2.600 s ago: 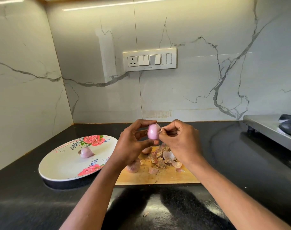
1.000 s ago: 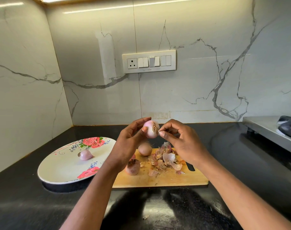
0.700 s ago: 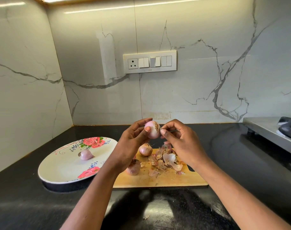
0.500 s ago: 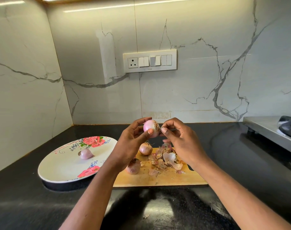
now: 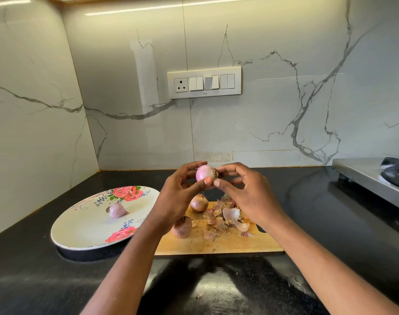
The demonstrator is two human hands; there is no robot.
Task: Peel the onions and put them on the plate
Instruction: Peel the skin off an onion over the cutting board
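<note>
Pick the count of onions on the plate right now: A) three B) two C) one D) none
C: a single peeled onion lies on the floral plate; two unpeeled onions sit on the cutting board, and another is gripped by the left hand while the right hand picks at its root end.

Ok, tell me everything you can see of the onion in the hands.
The onion is small, round, pale pink and glossy, its dry skin apparently off. A brown tuft of roots points right. The left hand holds it above the cutting board, thumb below, fingers above. The right hand pinches at the root end.
</note>
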